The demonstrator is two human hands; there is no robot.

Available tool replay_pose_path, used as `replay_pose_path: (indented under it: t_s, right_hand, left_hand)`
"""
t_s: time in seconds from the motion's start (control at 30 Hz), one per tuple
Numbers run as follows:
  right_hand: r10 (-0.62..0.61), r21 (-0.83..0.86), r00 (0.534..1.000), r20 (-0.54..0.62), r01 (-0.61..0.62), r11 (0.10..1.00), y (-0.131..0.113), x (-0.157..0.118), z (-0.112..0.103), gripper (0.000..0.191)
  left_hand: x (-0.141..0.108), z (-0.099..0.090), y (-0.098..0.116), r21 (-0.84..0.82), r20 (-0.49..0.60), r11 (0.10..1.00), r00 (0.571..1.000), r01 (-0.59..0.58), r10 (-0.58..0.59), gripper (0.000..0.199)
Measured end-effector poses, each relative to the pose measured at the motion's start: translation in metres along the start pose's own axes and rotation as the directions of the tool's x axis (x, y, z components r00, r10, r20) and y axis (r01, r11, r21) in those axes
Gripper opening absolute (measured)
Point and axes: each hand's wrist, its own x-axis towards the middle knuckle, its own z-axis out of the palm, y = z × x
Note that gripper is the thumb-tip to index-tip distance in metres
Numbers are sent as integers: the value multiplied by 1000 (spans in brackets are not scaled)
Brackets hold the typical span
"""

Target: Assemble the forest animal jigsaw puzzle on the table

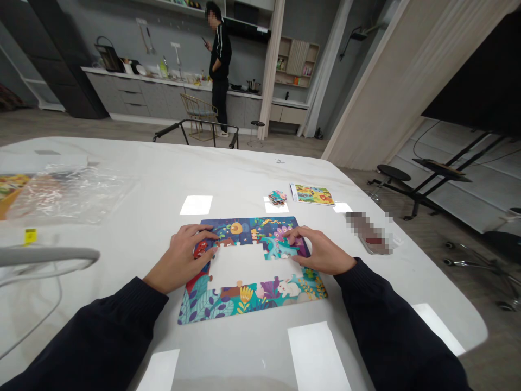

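Observation:
A colourful jigsaw puzzle (244,304) lies flat on the white table, its outer border joined around a blank middle. My left hand (189,255) rests on the puzzle's left side, thumb and fingers apart, with no loose piece visible in them. My right hand (319,251) is at the upper right, its thumb and forefinger spread and touching the puzzle. Close to those fingertips, turquoise pieces (273,248) jut inward from the border. Beyond the puzzle sits a small stack of loose puzzle pieces (277,197).
A printed picture card (313,194) lies right of the stack. A blurred-out object (370,233) is farther right. Clear plastic wrap (77,193) and a grey curved bar with a cable (49,256) occupy the left. Another person (220,65) stands by the kitchen counter.

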Motion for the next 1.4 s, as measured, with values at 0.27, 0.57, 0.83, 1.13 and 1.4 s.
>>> replay_pose_path:
  t_s: [0.27, 0.57, 0.83, 1.13, 1.4]
  right_hand:
    - [-37, -13, 999, -13, 37, 999, 0, 0, 1, 32]
    - [-33, -1, 999, -12, 33, 999, -4, 0, 2, 32]
    - [-60, -14, 998, -22, 60, 998, -7, 1, 3, 33]
    - [-99, 25, 989, -106, 103, 994, -16, 4, 7, 31]
    - [-144, 24, 985, -92, 146, 989, -20, 5, 13, 36]
  left_hand:
    - [0, 0, 1, -9, -10, 1000, 1000, 7, -7, 26]
    - [0, -1, 2, -4, 4, 1000, 1000, 23, -23, 27]
    - [0, -1, 2, 1, 13, 1000, 1000, 17, -17, 26]
    - [0, -2, 5, -10, 12, 1000, 1000, 27, -26, 26]
    - [0, -1, 4, -4, 18, 999, 999, 34, -34, 26]
